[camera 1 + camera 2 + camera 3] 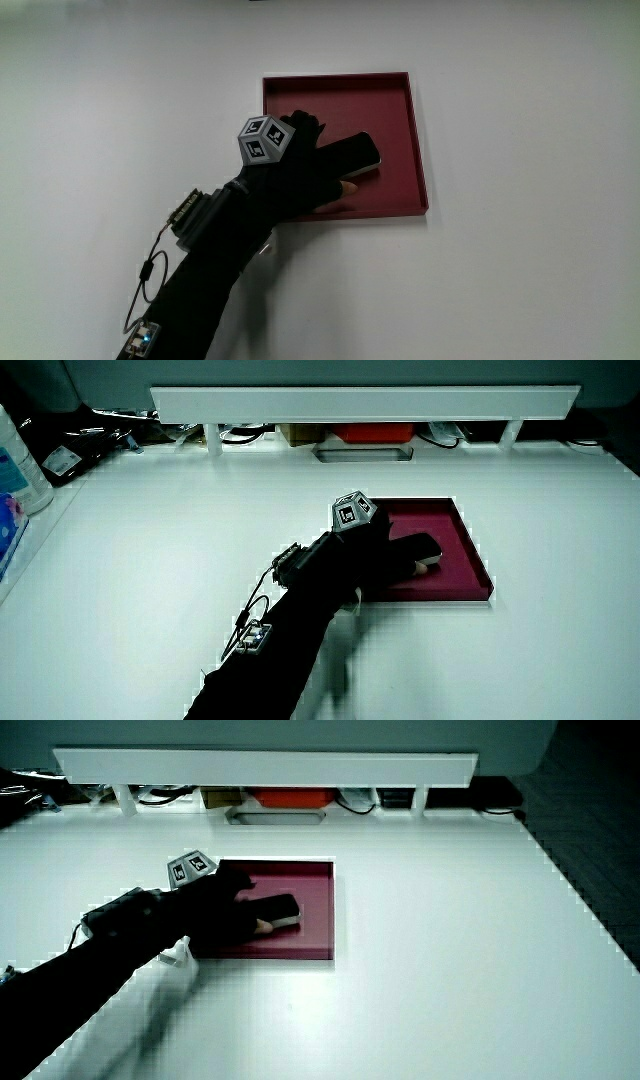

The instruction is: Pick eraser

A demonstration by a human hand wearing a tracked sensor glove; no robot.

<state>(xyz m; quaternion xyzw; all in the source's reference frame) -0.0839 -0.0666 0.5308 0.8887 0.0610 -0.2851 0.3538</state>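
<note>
So the shallow dark red square tray [398, 140] with a low raised rim sits out on the plain white tabletop [520, 260], and the black-gloved hand [300, 175] is reaching in over the tray's rim on the person's side. The small patterned grey-and-white cube [262, 140] rides on the back of the glove, tilted up.

Inside the tray lies the eraser, a dark oblong block with a pale end [352, 155], angled across the tray floor. The hands' fingers lie over and against it, thumb showing just under the block, but whether they're actually clamped on it or only resting there can't be told from any view. In both side views the block [424, 548] [279, 908] pokes out past the glove [375, 550] [220, 910], flat on the tray floor, not lifted.

Edges: the eraser sits roughly mid-tray, clear of all four rims, nearest to the rim away from the forearm. The forearm [215, 265] crosses the tray's corner nearest the person, with a small electronics box and thin wire [190, 215] strapped at the wrist.

Room to move: bare white tabletop all around the tray. A low white partition [365, 402] runs along the table's edge farthest from the person, well apart from the tray.
</note>
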